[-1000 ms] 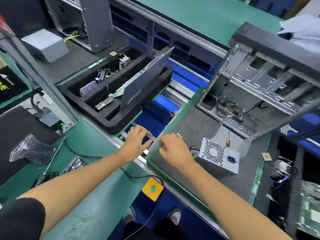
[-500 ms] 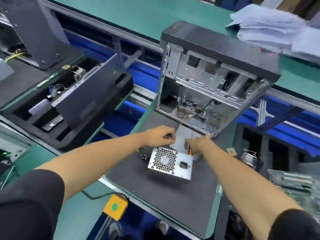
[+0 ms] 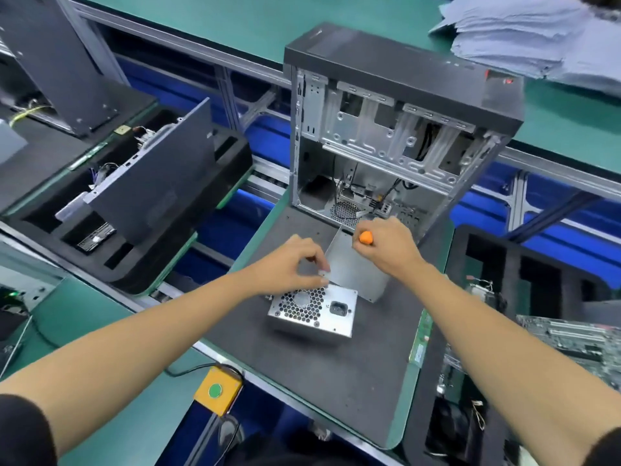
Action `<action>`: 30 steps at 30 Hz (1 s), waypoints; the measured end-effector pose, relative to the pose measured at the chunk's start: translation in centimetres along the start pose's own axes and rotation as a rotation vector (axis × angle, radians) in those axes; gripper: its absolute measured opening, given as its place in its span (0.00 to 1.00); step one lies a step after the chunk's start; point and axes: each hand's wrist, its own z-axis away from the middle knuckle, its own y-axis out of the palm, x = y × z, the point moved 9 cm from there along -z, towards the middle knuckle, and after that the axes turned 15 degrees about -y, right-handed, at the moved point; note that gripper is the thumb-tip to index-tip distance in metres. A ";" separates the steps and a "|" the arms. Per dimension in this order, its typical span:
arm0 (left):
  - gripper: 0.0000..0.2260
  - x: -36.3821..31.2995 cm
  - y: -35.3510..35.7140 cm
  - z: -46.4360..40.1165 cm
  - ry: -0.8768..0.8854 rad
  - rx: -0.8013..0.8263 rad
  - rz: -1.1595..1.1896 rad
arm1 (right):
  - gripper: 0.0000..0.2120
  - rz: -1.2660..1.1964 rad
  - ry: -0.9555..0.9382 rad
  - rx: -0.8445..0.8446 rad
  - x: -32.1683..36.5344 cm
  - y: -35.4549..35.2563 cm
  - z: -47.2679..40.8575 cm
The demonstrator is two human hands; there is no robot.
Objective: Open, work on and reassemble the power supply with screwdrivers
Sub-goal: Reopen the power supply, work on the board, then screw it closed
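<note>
A silver power supply [image 3: 316, 309] with a honeycomb fan grille and a mains socket lies on the dark grey mat [image 3: 302, 371]. My left hand [image 3: 295, 264] rests at its near top edge, fingers curled and pinching at the casing. My right hand [image 3: 386, 245] grips a screwdriver with an orange handle end [image 3: 365, 237] above the power supply's flat metal top [image 3: 356, 267]. The tool's shaft and tip are hidden by the hand.
An open desktop case [image 3: 396, 136] stands upright just behind the hands. A black foam tray [image 3: 141, 210] with a leaning dark panel sits left. A yellow button box [image 3: 217, 391] is at the front edge. Circuit boards [image 3: 571, 338] lie right, and papers [image 3: 537, 31] far right.
The view swung right to centre on the power supply. My right hand now holds the orange screwdriver upright over the casing, and my left hand has settled on the near top edge.
</note>
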 end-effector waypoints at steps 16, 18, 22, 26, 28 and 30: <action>0.04 -0.7 3.0 2.3 0.139 -0.086 -0.039 | 0.07 -0.696 -0.089 -0.127 6.7 -4.0 -0.4; 0.05 -0.7 2.8 2.4 0.158 -0.107 -0.024 | 0.08 -0.704 -0.076 -0.118 6.9 -3.5 -0.3; 0.08 -0.4 2.4 2.5 0.171 -0.110 0.006 | 0.10 -0.757 -0.038 -0.125 7.2 -2.9 -0.5; 0.06 0.1 2.6 2.2 0.151 -0.062 0.004 | 0.10 -0.766 -0.015 -0.094 7.3 -1.8 -0.5; 0.06 0.3 2.8 2.1 0.141 -0.042 0.000 | 0.10 -0.770 0.001 -0.084 7.2 -1.4 -0.5; 0.05 0.4 3.0 1.9 0.130 -0.038 -0.009 | 0.11 -0.789 0.011 -0.070 7.3 -0.9 -0.4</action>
